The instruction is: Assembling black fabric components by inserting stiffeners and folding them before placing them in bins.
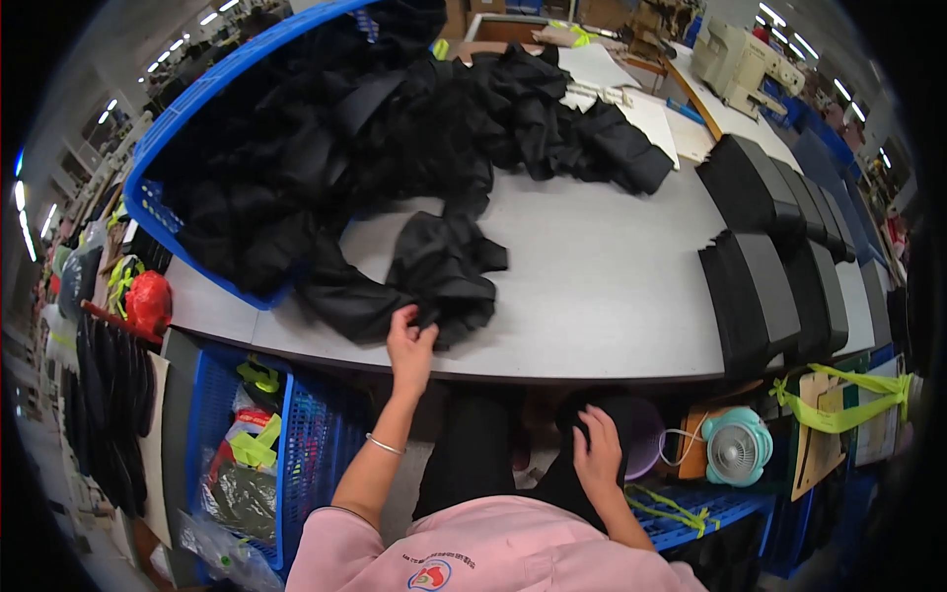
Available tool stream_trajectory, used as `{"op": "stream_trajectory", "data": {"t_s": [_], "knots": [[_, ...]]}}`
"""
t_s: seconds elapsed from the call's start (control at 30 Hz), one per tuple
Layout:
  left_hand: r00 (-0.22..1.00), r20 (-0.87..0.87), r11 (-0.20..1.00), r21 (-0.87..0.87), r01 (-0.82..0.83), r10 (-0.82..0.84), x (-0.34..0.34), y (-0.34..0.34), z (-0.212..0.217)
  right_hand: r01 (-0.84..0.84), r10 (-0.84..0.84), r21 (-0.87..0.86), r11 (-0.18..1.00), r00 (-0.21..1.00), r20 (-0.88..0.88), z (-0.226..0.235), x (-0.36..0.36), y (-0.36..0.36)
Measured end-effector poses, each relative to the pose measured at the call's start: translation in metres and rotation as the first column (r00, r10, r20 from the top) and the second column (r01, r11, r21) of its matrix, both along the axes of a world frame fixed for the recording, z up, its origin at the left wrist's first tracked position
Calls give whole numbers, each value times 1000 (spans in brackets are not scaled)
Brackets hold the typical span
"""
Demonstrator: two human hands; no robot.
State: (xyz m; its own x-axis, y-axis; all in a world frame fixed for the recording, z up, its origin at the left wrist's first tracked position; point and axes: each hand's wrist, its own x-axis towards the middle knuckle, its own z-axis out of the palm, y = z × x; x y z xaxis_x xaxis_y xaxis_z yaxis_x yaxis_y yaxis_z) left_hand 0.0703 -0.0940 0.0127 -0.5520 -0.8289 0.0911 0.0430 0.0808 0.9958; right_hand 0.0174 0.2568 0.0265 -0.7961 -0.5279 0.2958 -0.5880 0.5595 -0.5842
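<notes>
At the near edge of the table, my left hand (409, 345) has its thumb and fingers closed on a bunched piece of black cloth (444, 266). This cloth trails leftward into a large heap of the same black fabric (306, 148), which spills from a tilted blue plastic basket (163, 133) onto the tabletop (582, 276). My right hand (598, 452) hangs below the table edge, over my right thigh. Its fingers are stretched out and it holds nothing.
Stacks of folded black pieces (755, 301) line the table's right side. Behind them stands a sewing machine (745, 64). Below the table, a blue crate (281, 444) holds bags and yellow strips at left; a turquoise fan (738, 447) and a purple bucket (643, 441) are at right.
</notes>
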Motion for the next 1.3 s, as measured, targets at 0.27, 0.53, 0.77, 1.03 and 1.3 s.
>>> {"op": "stream_trajectory", "data": {"t_s": [0.27, 0.53, 0.77, 1.03, 1.3], "knots": [[922, 135, 932, 41, 360, -363, -15, 42, 12, -128, 105, -78, 989, 963, -250, 27, -44, -109], [904, 409, 937, -254, 242, -123, -27, 16, 52, -154, 88, -253, 955, 964, -252, 20, -72, -88], [919, 180, 560, -747, 360, -350, -37, 100, 54, 320, -350, -151, 935, 899, -264, 21, -100, -55], [907, 382, 668, -629, 397, -180, -79, 70, 43, 384, 64, -696, 607, 849, 524, 30, -121, -16], [905, -95, 909, -69, 410, -415, -86, 183, 90, 524, 386, -725, 448, 618, 685, 29, -72, -30]]}}
